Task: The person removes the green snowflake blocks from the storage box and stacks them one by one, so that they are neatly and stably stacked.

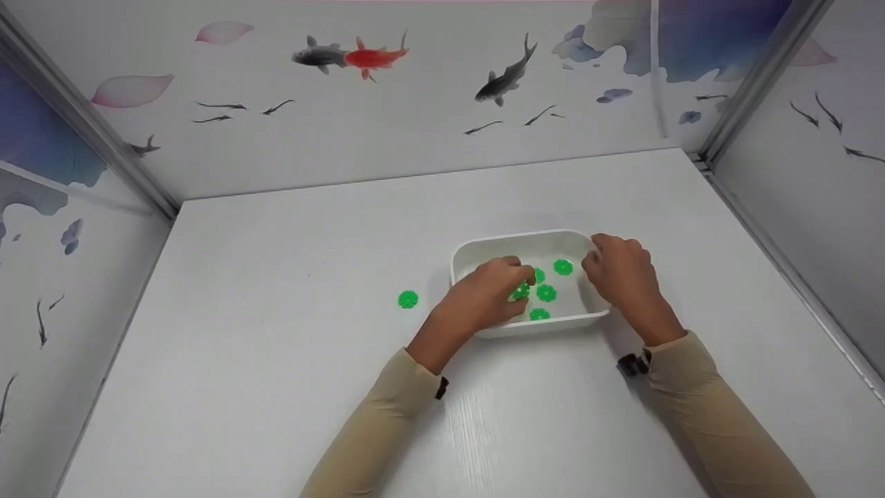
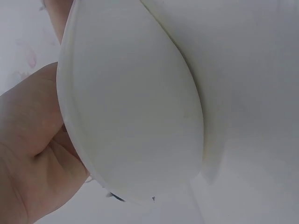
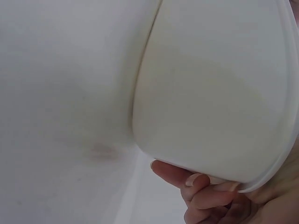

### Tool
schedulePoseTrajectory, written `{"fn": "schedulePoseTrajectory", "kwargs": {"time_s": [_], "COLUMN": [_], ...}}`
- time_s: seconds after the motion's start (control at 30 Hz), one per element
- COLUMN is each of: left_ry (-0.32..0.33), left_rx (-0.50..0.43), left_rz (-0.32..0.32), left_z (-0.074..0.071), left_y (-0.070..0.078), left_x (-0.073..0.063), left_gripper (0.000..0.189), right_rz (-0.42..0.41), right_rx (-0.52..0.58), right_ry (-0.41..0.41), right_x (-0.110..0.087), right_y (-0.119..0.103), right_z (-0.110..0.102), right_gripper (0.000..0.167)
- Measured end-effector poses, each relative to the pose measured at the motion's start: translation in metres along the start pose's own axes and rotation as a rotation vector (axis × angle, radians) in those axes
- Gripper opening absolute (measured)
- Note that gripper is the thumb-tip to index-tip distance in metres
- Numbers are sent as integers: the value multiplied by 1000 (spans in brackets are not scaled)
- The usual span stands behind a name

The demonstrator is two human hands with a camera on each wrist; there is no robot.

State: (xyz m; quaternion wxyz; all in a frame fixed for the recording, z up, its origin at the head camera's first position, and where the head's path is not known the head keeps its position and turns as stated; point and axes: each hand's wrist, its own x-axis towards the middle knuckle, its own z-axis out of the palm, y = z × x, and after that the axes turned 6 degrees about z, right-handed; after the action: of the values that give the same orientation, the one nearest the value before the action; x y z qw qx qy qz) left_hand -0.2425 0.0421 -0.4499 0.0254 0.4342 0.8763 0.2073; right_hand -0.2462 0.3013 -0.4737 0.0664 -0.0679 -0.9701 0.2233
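A white rectangular tray (image 1: 498,332) stands on the table with several green flower-shaped discs (image 1: 546,293) inside it. My left hand (image 1: 489,294) reaches over its left side, and the thumb and fingertips pinch a green flower-shaped disc (image 1: 520,291) low in the tray. At the right end my right hand (image 1: 622,273) grips the rim, with curled fingers (image 3: 201,191) against the tray's outer wall (image 3: 210,102). In the left wrist view the tray's wall (image 2: 135,107) hides the left fingertips and the discs.
A single green disc (image 1: 408,299) lies on the white table (image 1: 276,332), left of the tray. White panels (image 1: 415,131) printed with fish and petals enclose the table at the back and both sides.
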Motion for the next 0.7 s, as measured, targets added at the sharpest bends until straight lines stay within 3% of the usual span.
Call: {"fn": "schedulePoseTrajectory", "kwargs": {"time_s": [0.3, 0.5, 0.7], "left_ry": [73, 115, 168], "left_rx": [12, -10, -2], "left_rz": [38, 25, 46], "left_z": [-3, -9, -14], "left_y": [-4, -9, -15], "left_x": [-11, -21, -31], "left_gripper": [26, 26, 24], "right_rz": [-2, 8, -32], "right_rx": [8, 7, 15], "right_ry": [-8, -23, 17], "right_x": [0, 1, 1], "right_y": [0, -2, 1], "right_z": [0, -1, 2], "right_gripper": [34, 35, 21]}}
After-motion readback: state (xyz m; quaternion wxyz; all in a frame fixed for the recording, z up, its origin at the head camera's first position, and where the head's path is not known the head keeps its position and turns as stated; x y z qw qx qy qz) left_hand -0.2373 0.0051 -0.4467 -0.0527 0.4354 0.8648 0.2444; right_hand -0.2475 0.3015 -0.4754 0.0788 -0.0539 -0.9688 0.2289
